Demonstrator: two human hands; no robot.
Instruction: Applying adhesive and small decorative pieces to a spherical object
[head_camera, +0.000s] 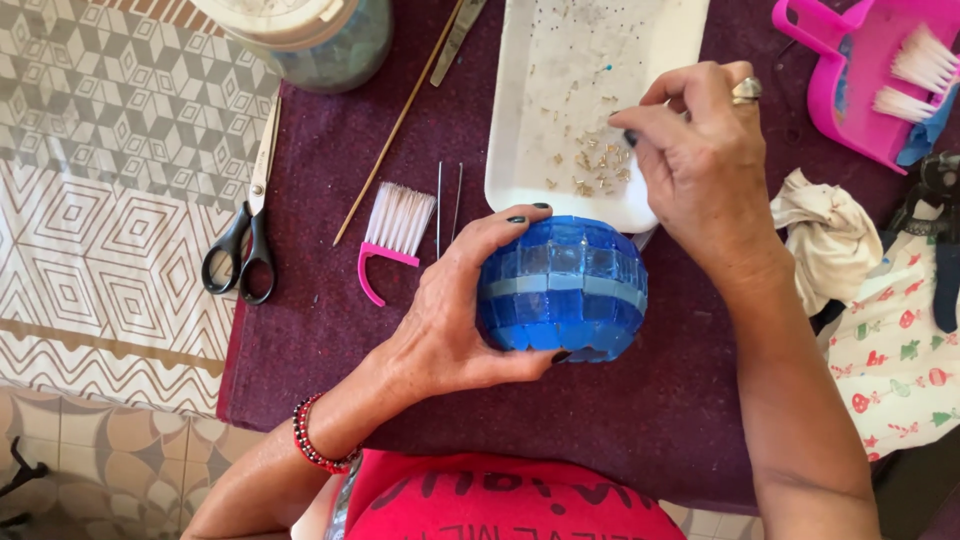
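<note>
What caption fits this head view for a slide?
Left hand cradles a blue mosaic ball while right hand reaches into a white tray.

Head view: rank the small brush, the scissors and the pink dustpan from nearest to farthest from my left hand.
1. Small brush, just left of the left hand.
2. Scissors, farther left at the cloth's edge.
3. Pink dustpan, top right corner.
</note>
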